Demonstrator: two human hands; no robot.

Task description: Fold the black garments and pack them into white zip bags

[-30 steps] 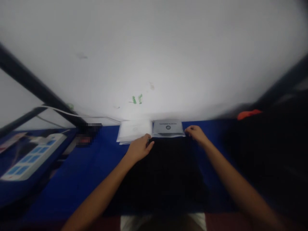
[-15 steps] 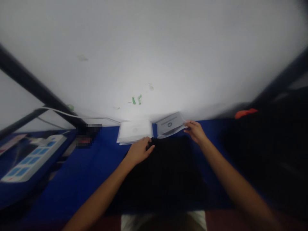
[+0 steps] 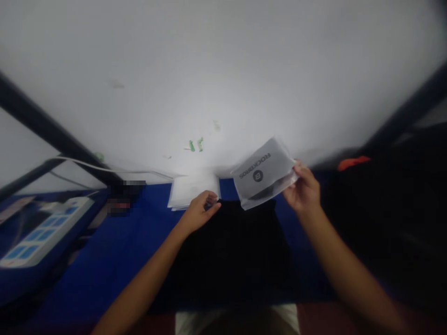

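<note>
My right hand pinches the right edge of a frosted plastic bag. The bag is printed with a round black logo and the word ROCKBROS, upside down from here. It is tilted and raised off the tabletop, and a darker strip shows along its lower edge. My left hand is at the front edge of a stack of white bags, its fingers loosely curled and the thumb apart. Nothing shows between them. Below both hands lies a piece of black cloth, too dark to make out its details.
A blue-covered table runs along a white wall. On the left are a power strip with blue sockets and a white cable. An orange item lies at the right, near a large dark mass.
My right hand has lifted the printed plastic bag up and to the right, nearer to me. My left hand has shifted only slightly.
</note>
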